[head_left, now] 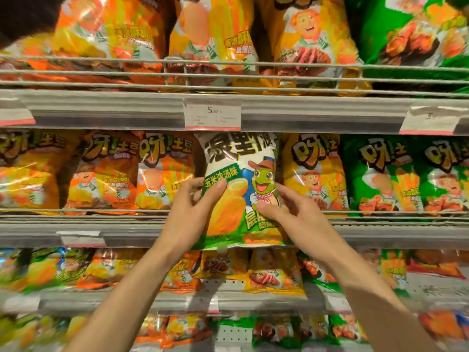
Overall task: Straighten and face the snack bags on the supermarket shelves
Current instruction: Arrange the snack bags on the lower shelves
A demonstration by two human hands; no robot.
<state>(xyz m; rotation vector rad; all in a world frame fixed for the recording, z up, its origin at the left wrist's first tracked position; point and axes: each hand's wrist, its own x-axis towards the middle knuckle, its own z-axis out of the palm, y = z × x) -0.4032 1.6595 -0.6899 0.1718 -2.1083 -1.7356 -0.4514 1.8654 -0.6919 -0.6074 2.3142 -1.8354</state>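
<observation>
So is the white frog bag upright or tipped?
Upright, front facing out: the white bag stands with its lettering on top, left hand and right hand holding its sides.

Wire-fronted shelves (pixel 317 115) of snack bags (pixel 101 174)

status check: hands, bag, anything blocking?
Left hand and right hand both grip the white frog bag. Bag upright, front out, in front of the middle shelf rail. Nothing blocking.

Held bag (pixel 238 189): white top, bold black lettering, green base, yellow crisps, green cartoon figure in a red hat. Neighbouring bags (pixel 162 171) orange-yellow; far-right bags (pixel 380 174) green. Price tag (pixel 212 114) white, pink-edged.
</observation>
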